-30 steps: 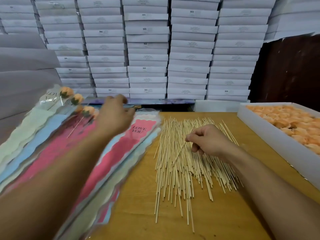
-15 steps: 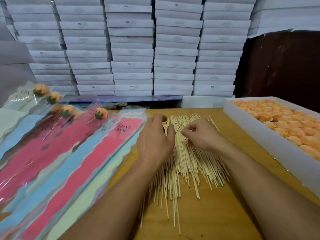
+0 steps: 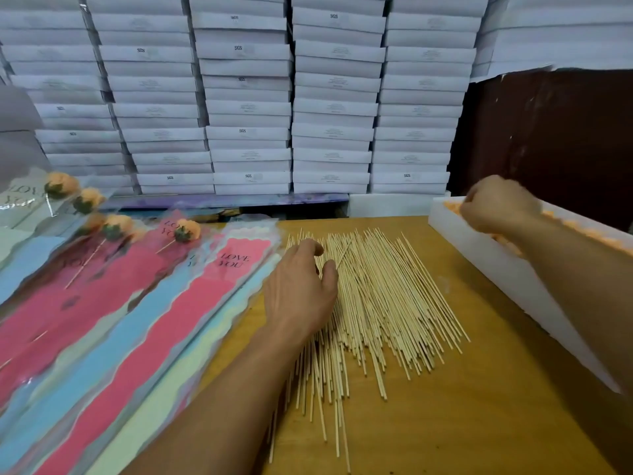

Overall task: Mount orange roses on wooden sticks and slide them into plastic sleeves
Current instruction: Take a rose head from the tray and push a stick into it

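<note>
A pile of thin wooden sticks (image 3: 387,303) lies spread on the wooden table (image 3: 479,413). My left hand (image 3: 301,289) rests on the pile's left side and pinches one stick (image 3: 343,256) that pokes up past the thumb. My right hand (image 3: 496,209) hovers, blurred, with curled fingers over the far end of a white box (image 3: 479,250) holding orange roses (image 3: 585,233); what it holds is hidden. On the left lie fanned plastic sleeves (image 3: 205,303) in pink, blue and pale green. Several hold a rose on a stick (image 3: 186,230).
A wall of stacked white flat boxes (image 3: 246,97) stands behind the table. A dark brown panel (image 3: 555,138) is at the back right. The white box runs along the table's right edge.
My right hand left the stick pile and swung right to the rose box. My left hand stayed on the pile and now has the stick alone.
</note>
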{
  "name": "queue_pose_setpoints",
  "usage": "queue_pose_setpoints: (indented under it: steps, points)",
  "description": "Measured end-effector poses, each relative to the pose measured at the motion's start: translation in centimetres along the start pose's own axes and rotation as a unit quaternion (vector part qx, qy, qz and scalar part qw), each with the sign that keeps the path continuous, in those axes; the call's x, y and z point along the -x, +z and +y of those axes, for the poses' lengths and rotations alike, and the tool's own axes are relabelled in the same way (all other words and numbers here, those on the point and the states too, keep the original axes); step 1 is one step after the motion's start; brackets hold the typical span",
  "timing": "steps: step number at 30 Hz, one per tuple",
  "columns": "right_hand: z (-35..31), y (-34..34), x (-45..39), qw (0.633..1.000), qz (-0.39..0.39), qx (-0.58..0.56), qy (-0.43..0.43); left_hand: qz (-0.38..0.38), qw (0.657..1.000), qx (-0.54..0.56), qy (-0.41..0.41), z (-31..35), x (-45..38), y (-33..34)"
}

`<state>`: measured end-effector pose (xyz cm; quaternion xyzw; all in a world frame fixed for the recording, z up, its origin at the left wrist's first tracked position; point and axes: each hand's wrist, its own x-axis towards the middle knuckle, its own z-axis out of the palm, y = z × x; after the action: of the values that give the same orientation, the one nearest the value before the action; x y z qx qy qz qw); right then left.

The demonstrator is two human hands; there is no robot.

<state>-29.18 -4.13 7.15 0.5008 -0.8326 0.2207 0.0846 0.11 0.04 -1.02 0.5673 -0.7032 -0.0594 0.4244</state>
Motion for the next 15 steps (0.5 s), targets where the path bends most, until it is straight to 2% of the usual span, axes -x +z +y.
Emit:
queue_pose_setpoints:
  steps: [3, 7, 10, 15]
  points:
    - [3.2, -0.8, -1.8, 0.997, -0.057, 0.045, 0.033, -0.013, 1.000, -0.003, -0.003, 0.0, 0.1, 0.1]
    - [5.0, -0.6, -1.6, 0.962, -0.211, 0.175, -0.007, -0.027, 1.000, -0.005, -0.012, 0.0, 0.1, 0.1]
    - [5.8, -0.9, -1.5, 0.950, -0.268, 0.159, -0.007, -0.026, 1.000, -0.006, -0.014, -0.1, 0.0, 0.2]
    - [7.3, -0.1, -2.4, 0.966, -0.236, 0.103, -0.005, -0.029, 0.999, -0.010, -0.015, -0.2, -0.1, 0.4]
